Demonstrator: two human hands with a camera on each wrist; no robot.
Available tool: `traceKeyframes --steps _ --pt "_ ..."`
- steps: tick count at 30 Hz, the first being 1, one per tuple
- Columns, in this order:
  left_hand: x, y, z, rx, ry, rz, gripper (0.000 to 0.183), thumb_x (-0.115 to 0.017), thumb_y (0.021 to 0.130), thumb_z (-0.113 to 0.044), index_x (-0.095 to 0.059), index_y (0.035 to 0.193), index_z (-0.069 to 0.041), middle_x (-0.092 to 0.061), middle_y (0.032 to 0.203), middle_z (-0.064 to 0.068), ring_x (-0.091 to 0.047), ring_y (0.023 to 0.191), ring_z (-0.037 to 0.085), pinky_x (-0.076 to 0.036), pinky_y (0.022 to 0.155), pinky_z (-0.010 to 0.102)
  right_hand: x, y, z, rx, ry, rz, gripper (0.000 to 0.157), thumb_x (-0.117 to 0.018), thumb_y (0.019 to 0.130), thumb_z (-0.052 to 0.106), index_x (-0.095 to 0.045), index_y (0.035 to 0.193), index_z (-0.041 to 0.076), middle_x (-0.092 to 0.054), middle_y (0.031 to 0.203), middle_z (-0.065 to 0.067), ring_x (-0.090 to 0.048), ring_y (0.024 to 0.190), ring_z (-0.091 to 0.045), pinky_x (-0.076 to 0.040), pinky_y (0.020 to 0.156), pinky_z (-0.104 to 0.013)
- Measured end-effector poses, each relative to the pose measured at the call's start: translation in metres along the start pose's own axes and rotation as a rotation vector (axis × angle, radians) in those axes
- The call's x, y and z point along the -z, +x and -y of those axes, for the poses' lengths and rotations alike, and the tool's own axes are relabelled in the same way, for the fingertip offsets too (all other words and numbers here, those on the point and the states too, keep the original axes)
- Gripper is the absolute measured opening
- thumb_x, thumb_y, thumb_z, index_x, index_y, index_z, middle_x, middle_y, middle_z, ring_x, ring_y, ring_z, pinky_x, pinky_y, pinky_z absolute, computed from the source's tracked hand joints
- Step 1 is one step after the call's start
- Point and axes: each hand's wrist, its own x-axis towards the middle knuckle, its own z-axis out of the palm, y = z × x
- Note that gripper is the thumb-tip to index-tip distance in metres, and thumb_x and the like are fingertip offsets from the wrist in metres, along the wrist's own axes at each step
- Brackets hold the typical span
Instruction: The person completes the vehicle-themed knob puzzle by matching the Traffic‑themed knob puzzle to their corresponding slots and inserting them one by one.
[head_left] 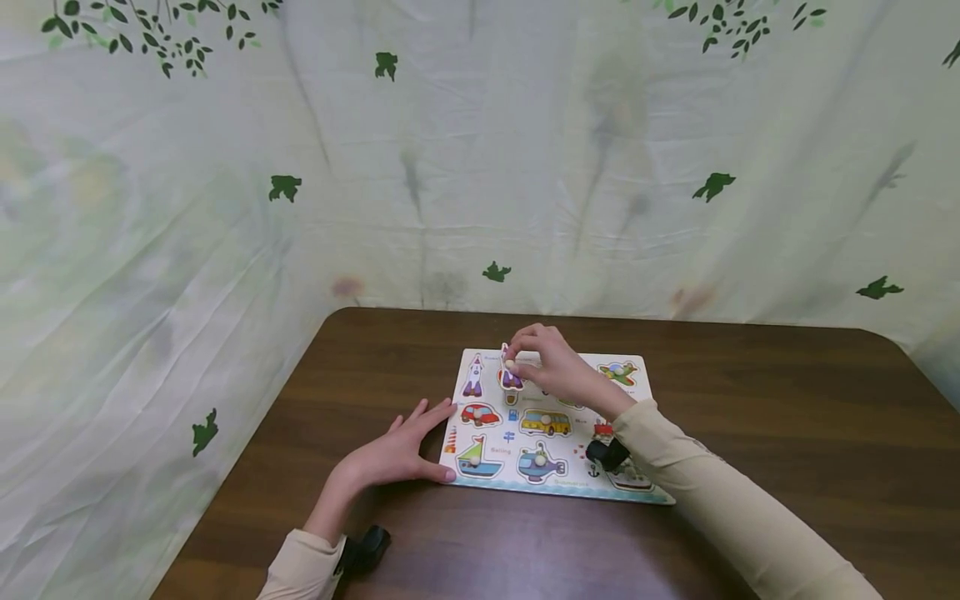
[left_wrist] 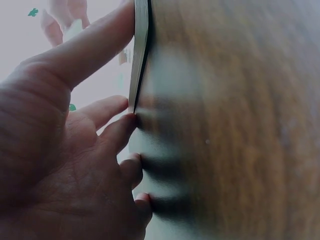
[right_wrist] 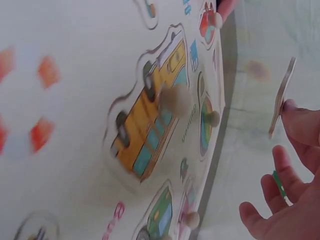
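Observation:
A white peg puzzle board (head_left: 517,487) with vehicle pictures lies on the table. My right hand (head_left: 553,364) pinches the knob of a purple-and-white rocket puzzle piece (head_left: 512,380) over the board's upper left part. In the right wrist view the rocket piece (right_wrist: 282,97) is edge-on and clear of the board. A printed rocket shape (head_left: 473,377) shows to its left. My left hand (head_left: 393,452) touches the board's left edge, fingers spread, thumb at the lower left corner. In the left wrist view, fingertips (left_wrist: 131,170) rest beside the board's edge (left_wrist: 137,60).
Knobbed pieces sit in the board: a red car (head_left: 480,415), a yellow bus (head_left: 546,422), a sailboat (head_left: 478,458), a submarine (head_left: 541,462) and a plane (head_left: 617,372). My right forearm covers the board's lower right. A leaf-print curtain (head_left: 480,167) hangs behind the brown table (head_left: 787,400).

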Motion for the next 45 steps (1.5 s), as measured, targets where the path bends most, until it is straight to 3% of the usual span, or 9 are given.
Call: traceKeyframes --steps 8,18,23,34,45 --pt "0.001 0.001 -0.001 0.014 0.002 0.000 0.098 -0.083 0.076 -0.043 -0.032 0.155 -0.015 -0.026 0.160 0.007 -0.003 0.149 0.035 0.001 0.113 0.064 -0.014 0.018 0.004 -0.048 0.064 0.045 0.005 -0.067 0.095 0.020 -0.072 0.097 0.019 -0.053 0.125 -0.002 -0.035 0.128 -0.027 -0.030 0.105 -0.053" --pt "0.001 0.000 -0.003 -0.004 -0.001 0.003 0.097 -0.082 0.077 -0.042 -0.032 0.155 -0.014 -0.024 0.161 0.007 -0.003 0.149 0.036 0.000 0.113 0.064 -0.033 0.037 0.004 -0.073 -0.079 0.043 0.004 -0.070 0.093 0.017 -0.073 0.094 0.015 -0.057 0.117 -0.004 -0.041 0.118 -0.025 -0.037 0.098 -0.043" --pt "0.001 -0.001 -0.003 0.006 0.002 0.002 0.097 -0.083 0.076 -0.042 -0.033 0.154 -0.014 -0.025 0.161 0.006 -0.004 0.149 0.035 0.000 0.113 0.063 -0.040 0.046 0.006 -0.094 -0.100 0.066 0.004 -0.070 0.093 0.018 -0.073 0.093 0.016 -0.057 0.116 -0.003 -0.041 0.117 -0.025 -0.038 0.098 -0.041" --pt "0.003 -0.003 -0.004 0.001 0.000 -0.004 0.097 -0.083 0.076 -0.042 -0.033 0.154 -0.013 -0.026 0.160 0.008 -0.004 0.149 0.036 -0.001 0.113 0.064 -0.050 0.057 0.006 -0.166 -0.144 0.118 0.005 -0.073 0.090 0.022 -0.074 0.085 0.022 -0.057 0.117 0.000 -0.035 0.126 -0.025 -0.035 0.102 -0.042" --pt "0.003 -0.002 -0.004 -0.003 -0.009 0.002 0.097 -0.082 0.077 -0.042 -0.032 0.155 -0.013 -0.024 0.161 0.008 -0.003 0.149 0.036 0.000 0.113 0.064 -0.052 0.059 0.006 -0.155 -0.219 0.138 0.006 -0.074 0.089 0.027 -0.074 0.085 0.023 -0.055 0.123 -0.002 -0.034 0.128 -0.026 -0.035 0.103 -0.045"
